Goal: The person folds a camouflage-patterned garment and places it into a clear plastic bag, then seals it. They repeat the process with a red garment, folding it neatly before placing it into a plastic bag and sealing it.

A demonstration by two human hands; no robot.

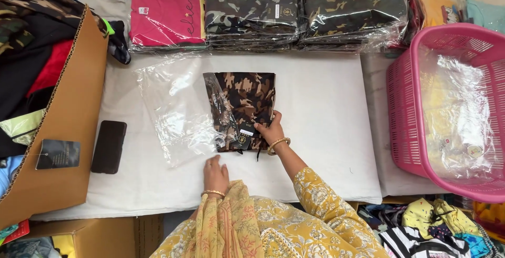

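1. Cardboard brown box (63, 147) heaped with dark clothes stands at the far left, a black flat phone (108, 146) just beside it on the white padded table (326, 110).
2. Clear crinkled plastic bag (176, 108) lies mid-table; the left hand (215, 174) rests flat at its near edge, fingers relaxed.
3. Folded brown camouflage garment (247, 97) lies partly inside the bag; the right hand (271, 130) pinches its near corner.
4. Pink plastic lattice basket (405, 105) sits far right.

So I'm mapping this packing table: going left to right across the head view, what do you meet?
Cardboard box → black phone → clear plastic bag → folded camouflage garment, held by the right hand → pink basket.
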